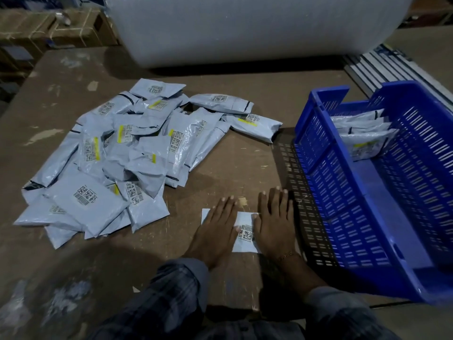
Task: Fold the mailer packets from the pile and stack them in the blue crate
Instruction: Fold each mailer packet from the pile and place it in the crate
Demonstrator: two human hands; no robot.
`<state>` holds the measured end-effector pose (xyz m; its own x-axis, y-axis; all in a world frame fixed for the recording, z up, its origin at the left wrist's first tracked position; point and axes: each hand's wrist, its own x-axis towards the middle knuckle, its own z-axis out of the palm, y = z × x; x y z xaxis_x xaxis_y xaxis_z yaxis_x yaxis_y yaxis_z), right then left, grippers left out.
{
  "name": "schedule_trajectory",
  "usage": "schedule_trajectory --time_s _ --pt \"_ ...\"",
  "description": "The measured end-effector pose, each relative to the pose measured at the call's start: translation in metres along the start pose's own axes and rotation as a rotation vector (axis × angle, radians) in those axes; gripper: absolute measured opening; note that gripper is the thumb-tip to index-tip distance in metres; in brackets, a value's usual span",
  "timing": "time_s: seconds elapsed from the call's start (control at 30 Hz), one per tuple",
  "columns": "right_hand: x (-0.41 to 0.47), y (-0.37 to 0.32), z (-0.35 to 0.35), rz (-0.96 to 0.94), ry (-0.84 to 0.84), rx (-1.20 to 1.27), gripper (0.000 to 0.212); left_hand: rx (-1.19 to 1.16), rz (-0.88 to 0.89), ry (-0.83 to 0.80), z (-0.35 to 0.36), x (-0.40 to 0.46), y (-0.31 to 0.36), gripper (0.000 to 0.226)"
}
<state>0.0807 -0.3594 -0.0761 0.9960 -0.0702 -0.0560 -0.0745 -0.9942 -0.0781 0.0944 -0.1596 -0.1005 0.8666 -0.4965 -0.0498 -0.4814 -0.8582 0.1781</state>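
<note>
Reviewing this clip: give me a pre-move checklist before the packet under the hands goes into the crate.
1. Left hand flat on the mailer packet: ok.
2. Right hand flat on it too: ok.
3. Fold finished: cannot tell, hands cover it.
4. Blue crate beside the right hand: ok.
5. Room in the crate in front of the stacked packets: ok.
6. Pile left to do: ok.

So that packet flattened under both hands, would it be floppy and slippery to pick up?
Probably floppy: the mailer packet lies pressed flat under the left hand and right hand, and those in the pile sag and crease. Its glossy plastic looks slippery. Likely light, since it looks thin.
</note>
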Motion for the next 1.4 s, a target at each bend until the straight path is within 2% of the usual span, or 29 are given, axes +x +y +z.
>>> schedule_trajectory --time_s 0.17,0.43,0.57,0.63,0.7,0.77,1.0,1.17,1.3,1.4 --pt "-0.016 -0.003 0.005 -0.025 0.028 0.008 0.071 -0.017 -0.202 0.043 -0.004 0.017 0.010 0.069" --pt "-0.012 -0.001 0.007 -0.049 0.060 0.036 0.069 0.091 -0.102 0.068 -0.004 0.008 0.009 0.070" --pt "-0.020 -0.001 0.008 -0.018 0.044 0.021 0.071 0.030 -0.315 0.087 -0.006 0.017 0.011 0.072" --pt "-0.013 -0.002 0.006 -0.013 0.023 0.022 0.072 0.030 -0.270 0.083 0.001 0.010 0.019 0.073" --pt "-0.007 -0.001 0.005 -0.030 0.018 0.027 0.071 0.060 -0.105 0.047 0.006 -0.001 0.018 0.071" --pt "-0.010 0.001 0.006 -0.050 0.037 0.041 0.071 0.053 -0.032 0.028 0.005 -0.003 0.007 0.070" --pt "-0.024 0.005 0.008 -0.091 0.059 0.050 0.073 0.054 -0.198 0.036 -0.001 0.006 0.009 0.072" --pt "-0.012 0.005 0.005 -0.121 0.009 0.105 0.078 0.092 -0.101 0.015 0.001 -0.004 0.005 0.075" --pt "-0.023 0.015 0.002 -0.247 -0.074 0.092 0.083 0.059 -0.267 0.032 -0.008 -0.003 -0.009 0.079" --pt "-0.031 0.013 -0.012 -0.249 -0.096 0.143 0.079 -0.035 -0.292 0.048 -0.010 -0.003 -0.014 0.082"
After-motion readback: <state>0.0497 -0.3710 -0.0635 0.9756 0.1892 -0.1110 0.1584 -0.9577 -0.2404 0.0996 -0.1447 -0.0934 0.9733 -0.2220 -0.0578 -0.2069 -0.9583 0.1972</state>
